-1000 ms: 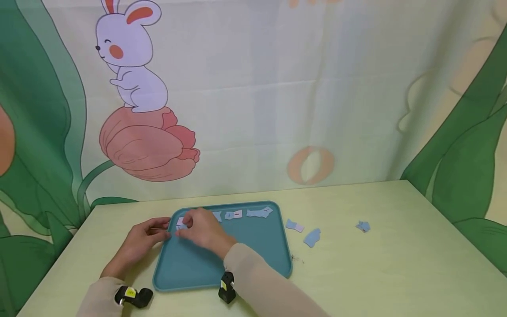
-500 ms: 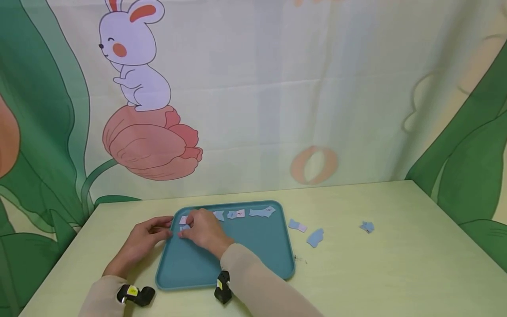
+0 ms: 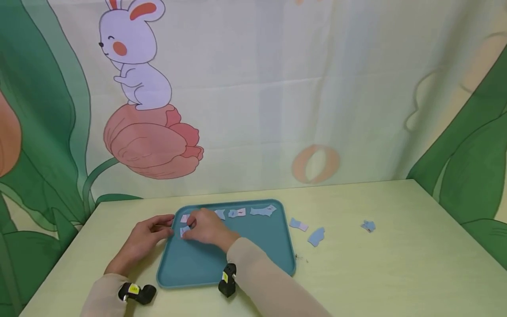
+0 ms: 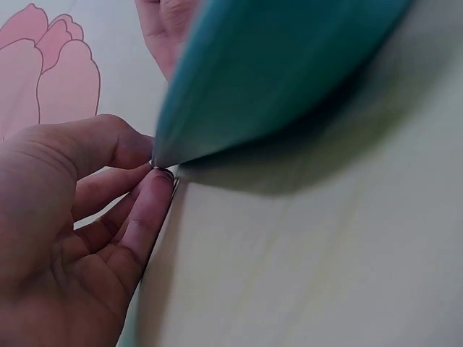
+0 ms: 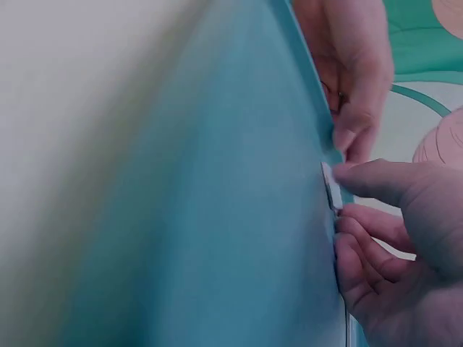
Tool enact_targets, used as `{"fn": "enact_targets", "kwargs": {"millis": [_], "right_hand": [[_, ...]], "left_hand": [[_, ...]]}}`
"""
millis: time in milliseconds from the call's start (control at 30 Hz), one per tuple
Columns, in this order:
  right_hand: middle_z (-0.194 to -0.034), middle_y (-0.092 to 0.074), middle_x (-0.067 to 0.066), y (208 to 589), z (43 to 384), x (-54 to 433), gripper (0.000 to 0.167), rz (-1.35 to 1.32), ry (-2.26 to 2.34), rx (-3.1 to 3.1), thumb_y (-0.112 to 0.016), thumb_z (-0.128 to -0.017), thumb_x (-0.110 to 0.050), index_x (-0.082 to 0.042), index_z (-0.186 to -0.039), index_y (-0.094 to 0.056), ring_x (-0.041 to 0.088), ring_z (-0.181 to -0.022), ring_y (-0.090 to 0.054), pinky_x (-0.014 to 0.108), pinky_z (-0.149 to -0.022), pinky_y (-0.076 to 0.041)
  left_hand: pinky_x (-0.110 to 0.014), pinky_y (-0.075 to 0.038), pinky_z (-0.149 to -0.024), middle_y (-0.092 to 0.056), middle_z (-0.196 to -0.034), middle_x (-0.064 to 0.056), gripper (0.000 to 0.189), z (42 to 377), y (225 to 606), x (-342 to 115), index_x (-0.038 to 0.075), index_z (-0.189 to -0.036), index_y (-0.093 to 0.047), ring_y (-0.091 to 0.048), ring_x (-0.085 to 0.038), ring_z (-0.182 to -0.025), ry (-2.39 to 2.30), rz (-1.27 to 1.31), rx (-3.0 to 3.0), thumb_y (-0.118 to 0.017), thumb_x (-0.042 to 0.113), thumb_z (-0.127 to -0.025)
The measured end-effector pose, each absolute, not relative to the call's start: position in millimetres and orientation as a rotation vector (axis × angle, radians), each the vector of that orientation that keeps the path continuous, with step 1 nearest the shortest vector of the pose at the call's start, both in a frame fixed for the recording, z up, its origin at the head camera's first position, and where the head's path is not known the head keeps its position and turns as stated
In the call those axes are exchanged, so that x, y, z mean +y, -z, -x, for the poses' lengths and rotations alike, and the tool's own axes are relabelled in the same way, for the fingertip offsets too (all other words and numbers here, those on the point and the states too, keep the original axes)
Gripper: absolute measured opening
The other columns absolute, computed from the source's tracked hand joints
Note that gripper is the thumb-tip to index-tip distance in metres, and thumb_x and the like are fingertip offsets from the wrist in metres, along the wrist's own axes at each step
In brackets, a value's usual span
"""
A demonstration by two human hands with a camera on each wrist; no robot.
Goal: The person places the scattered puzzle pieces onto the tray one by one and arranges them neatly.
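My left hand (image 3: 144,240) rests at the left rim of the blue-green tray (image 3: 222,264); in the left wrist view its thumb and index fingertip pinch the rim. Over the tray's back left corner, my right hand (image 3: 210,229) pinches a small light blue puzzle piece (image 3: 184,231) lying against the tray floor. Its thumb and fingertips sit on either side of that piece (image 5: 331,186) in the right wrist view. Just behind lies a pinkish-white piece (image 3: 185,218). Along the tray's back edge are a blue piece (image 3: 220,214), partly hidden by the hand, and a blue-and-white one (image 3: 236,213).
A longer blue piece (image 3: 263,211) lies at the tray's back right. On the table (image 3: 376,273), right of the tray, are a blue-and-pale piece (image 3: 298,224), a plain blue one (image 3: 316,237) and, farther off, a small blue one (image 3: 368,226). A printed curtain (image 3: 245,110) hangs behind.
The right hand has come down onto the tray's left part and shifted slightly, so more of the blue piece shows by its fingertips. The left hand stays at the rim.
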State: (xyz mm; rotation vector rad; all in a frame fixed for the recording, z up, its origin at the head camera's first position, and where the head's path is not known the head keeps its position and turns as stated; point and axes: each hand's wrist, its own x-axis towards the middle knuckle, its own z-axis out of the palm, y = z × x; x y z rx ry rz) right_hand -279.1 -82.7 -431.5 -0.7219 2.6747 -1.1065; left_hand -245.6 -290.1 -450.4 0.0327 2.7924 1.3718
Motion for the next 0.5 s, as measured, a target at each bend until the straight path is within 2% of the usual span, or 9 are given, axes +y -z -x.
{"fn": "enact_targets", "kwargs": {"millis": [67, 167, 500], "right_hand": [[-0.092, -0.069, 0.000, 431.0, 281.2, -80.8, 0.020, 0.746, 1.117, 2.638, -0.084, -0.092, -0.011, -0.003, -0.109, -0.077, 0.010, -0.083, -0.058, 0.022, -0.079, -0.052], [-0.088, -0.066, -0.002, 432.9, 282.7, -80.7, 0.015, 0.738, 1.118, 2.625, -0.081, -0.093, -0.007, -0.004, -0.107, -0.077, 0.010, -0.080, -0.057, 0.021, -0.077, -0.051], [-0.087, -0.066, -0.004, 437.0, 280.2, -85.1, 0.018, 0.758, 1.087, 2.726, -0.084, -0.093, -0.014, -0.007, -0.108, -0.079, 0.008, -0.079, -0.056, 0.019, -0.074, -0.049]], "left_hand": [[-0.048, -0.052, -0.100, -0.064, -0.138, -0.025, 0.052, 245.7, 450.2, -290.7, -0.005, -0.150, -0.054, -0.063, -0.036, -0.118, -1.374, -0.028, 2.793, -0.067, 0.013, -0.103], [-0.047, -0.053, -0.100, -0.064, -0.137, -0.025, 0.053, 245.3, 450.7, -290.6, -0.005, -0.150, -0.053, -0.063, -0.036, -0.118, -1.380, -0.009, 2.787, -0.067, 0.013, -0.103], [-0.043, -0.053, -0.096, -0.063, -0.139, -0.025, 0.054, 246.8, 451.0, -291.3, -0.006, -0.151, -0.053, -0.063, -0.036, -0.119, -1.392, -0.025, 2.779, -0.068, 0.014, -0.103]]}}
